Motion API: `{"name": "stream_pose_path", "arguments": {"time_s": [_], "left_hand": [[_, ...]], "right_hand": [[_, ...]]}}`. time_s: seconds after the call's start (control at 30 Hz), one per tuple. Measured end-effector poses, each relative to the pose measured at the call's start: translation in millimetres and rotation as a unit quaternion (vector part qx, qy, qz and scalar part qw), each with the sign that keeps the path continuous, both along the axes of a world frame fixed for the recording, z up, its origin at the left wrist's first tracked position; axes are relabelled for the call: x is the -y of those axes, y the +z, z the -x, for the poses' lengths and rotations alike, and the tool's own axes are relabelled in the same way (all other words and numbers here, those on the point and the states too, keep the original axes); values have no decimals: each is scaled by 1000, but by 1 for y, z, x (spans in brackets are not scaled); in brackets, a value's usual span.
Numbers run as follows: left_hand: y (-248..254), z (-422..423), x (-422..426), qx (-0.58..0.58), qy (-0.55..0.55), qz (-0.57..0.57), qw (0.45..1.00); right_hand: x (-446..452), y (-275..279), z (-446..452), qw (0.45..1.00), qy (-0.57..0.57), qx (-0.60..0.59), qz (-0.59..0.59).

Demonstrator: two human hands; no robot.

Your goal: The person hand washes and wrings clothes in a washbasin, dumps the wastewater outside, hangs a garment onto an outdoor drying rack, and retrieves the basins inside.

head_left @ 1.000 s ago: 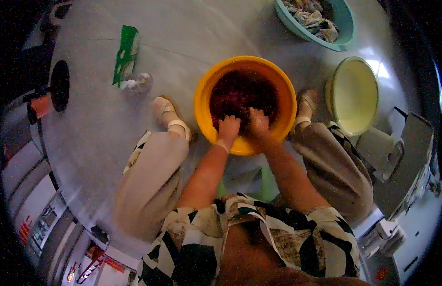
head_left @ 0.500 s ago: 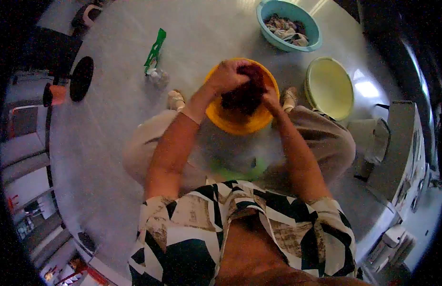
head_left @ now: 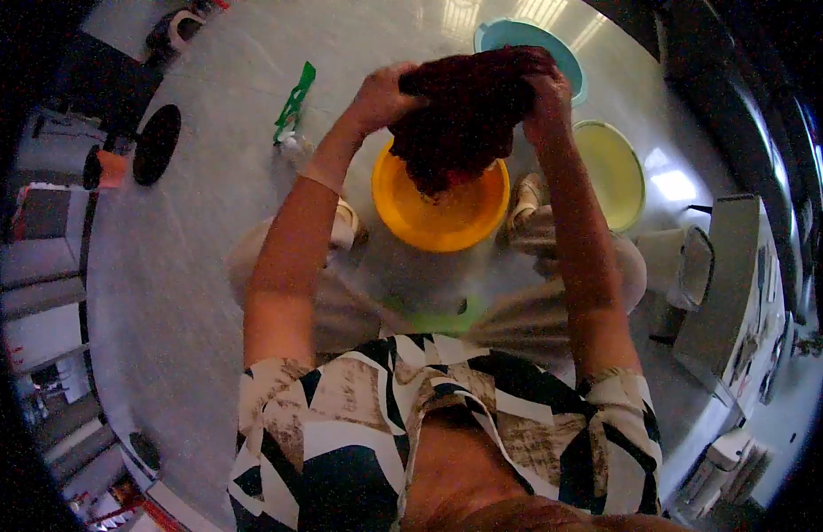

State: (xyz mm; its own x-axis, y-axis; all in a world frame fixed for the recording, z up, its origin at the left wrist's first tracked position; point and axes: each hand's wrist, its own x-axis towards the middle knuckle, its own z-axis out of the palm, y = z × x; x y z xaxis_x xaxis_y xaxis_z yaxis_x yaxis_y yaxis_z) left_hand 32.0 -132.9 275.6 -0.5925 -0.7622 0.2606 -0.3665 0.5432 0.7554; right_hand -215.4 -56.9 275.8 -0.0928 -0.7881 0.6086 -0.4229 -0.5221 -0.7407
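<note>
Plainly, both hands are busy: the left hand (head_left: 382,96) grips the dark red cloth (head_left: 465,106) at its left end, the right hand (head_left: 550,93) clutches its upper right corner, and the bunch hangs above the orange basin (head_left: 456,222). Most fingertips sink into folds too dark for me to read. The cloth's lower end droops across the basin's far rim and hides it; whether it touches the inside, I can't tell. Behind, the blue basin (head_left: 516,32) is half lost, the cloth and right hand blocking the view into it. The right forearm covers the left edge of the pale basin (head_left: 614,173). One shoe (head_left: 529,199) shows just beside the orange rim; something green (head_left: 438,317) between the knees is too blurred to name.

On the left, a wide stretch of floor (head_left: 190,266) runs from the arm towards the shelves, with a green packet (head_left: 294,102) lying farther up. The right side is tighter: the pale basin and a bin (head_left: 677,262) stand near each other.
</note>
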Motion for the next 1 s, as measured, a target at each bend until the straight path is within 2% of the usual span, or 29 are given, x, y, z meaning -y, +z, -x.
{"name": "stream_pose_path", "arguments": {"time_s": [0.03, 0.07, 0.1, 0.17, 0.27, 0.37, 0.43, 0.5, 0.57, 0.6, 0.67, 0.77, 0.87, 0.93, 0.97, 1.0], "left_hand": [[-17, 0, -2, 25, 4, -63, 998], [-36, 1, -4, 49, 8, -127, 991], [-59, 2, -4, 66, 2, -122, 990], [-112, -1, -2, 99, -5, -115, 988], [-181, -16, 3, 204, 14, -132, 970], [-229, -17, -8, 230, 49, -122, 964], [-270, -11, -20, 275, 23, -59, 959], [-298, 4, -32, 330, -4, -34, 943], [-310, 19, -55, 391, -32, -36, 919], [-324, 21, -70, 396, -30, -67, 915], [-360, 25, -97, 402, -25, -125, 907], [-358, 24, -110, 461, -94, -268, 840], [-373, 15, -103, 369, -114, -391, 835], [-354, 3, -95, 244, -8, -417, 876], [-344, -3, -92, 176, 45, -425, 887], [-338, -9, -92, 178, 75, -397, 897]], "right_hand": [[13, -17, 0, 991, 31, 108, -75], [17, -35, 2, 979, 48, 158, -118], [21, -52, 2, 963, 60, 211, -160], [17, -80, -4, 959, 66, 206, -185], [7, -117, 1, 956, -1, 58, -289], [0, -202, 4, 927, -77, -19, -366], [-10, -257, -7, 918, -108, -64, -377], [-16, -312, -23, 881, -123, -141, -434], [-28, -322, -55, 793, -95, -420, -431], [-44, -367, -65, 816, -83, -411, -398], [-54, -374, -88, 756, -7, -443, -482], [-74, -375, -90, 724, 46, -500, -473], [-75, -379, -76, 759, 26, -496, -421], [-65, -369, -62, 836, 33, -242, -491], [-59, -364, -58, 850, 40, -109, -513], [-52, -352, -55, 868, 29, -27, -495]]}}
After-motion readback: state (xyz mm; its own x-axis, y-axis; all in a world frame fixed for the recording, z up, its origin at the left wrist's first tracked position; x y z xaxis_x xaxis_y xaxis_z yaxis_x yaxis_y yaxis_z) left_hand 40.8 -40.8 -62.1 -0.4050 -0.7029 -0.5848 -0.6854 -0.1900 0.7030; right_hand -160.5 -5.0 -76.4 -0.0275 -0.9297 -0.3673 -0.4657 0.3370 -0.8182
